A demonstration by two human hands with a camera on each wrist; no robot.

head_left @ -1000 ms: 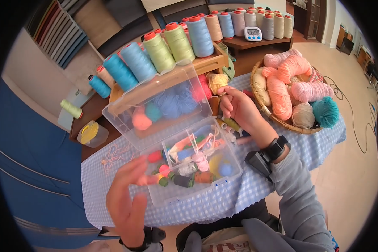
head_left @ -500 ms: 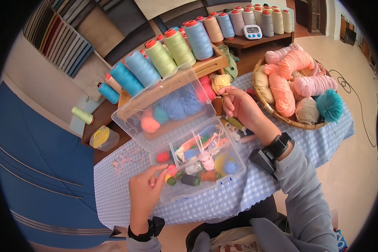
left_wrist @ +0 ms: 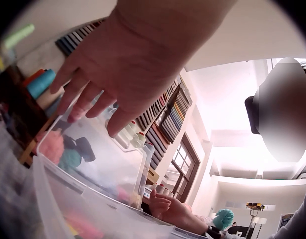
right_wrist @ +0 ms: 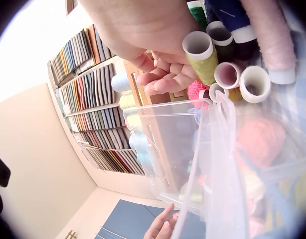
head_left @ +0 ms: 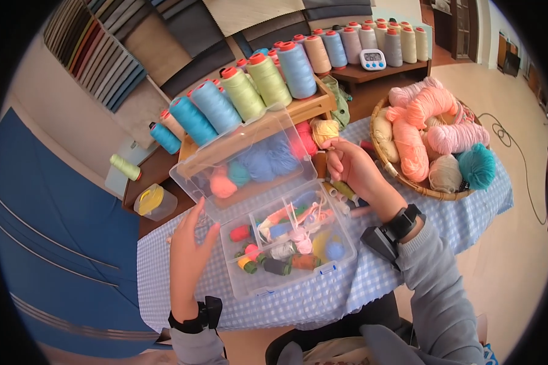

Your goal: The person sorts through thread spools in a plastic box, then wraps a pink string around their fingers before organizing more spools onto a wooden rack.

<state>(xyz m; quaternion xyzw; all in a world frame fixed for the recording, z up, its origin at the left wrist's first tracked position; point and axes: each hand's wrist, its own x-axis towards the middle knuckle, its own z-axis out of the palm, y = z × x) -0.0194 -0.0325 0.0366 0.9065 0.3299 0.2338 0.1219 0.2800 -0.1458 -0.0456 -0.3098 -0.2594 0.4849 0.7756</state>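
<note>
My left hand (head_left: 192, 252) is raised just left of the clear plastic box (head_left: 274, 286), fingers spread and straight; the left wrist view shows nothing in it. In the box's compartments lie small thread spools (head_left: 276, 266), a red one (head_left: 240, 233), a blue ball (head_left: 335, 250) and pastel yarn bits (head_left: 280, 222). The lid (head_left: 192, 182) stands open at the back. My right hand (head_left: 359, 173) hovers behind the box's right side, over several spools (right_wrist: 200, 59), near a yellow yarn ball (head_left: 324, 131). Its fingers curl loosely and hold nothing in the right wrist view.
A wicker basket (head_left: 388, 169) of yarn skeins stands at the right on the checked cloth (head_left: 182, 292). Large thread cones (head_left: 242, 94) line a wooden rack (head_left: 313, 104) behind the lid. A yellow-lidded tub (head_left: 155, 202) is at the left, a timer (head_left: 372, 59) at the back.
My left hand has drawn back from the small spools at the box's left side, moving left and up with its fingers spreading. My right hand has stayed almost in place.
</note>
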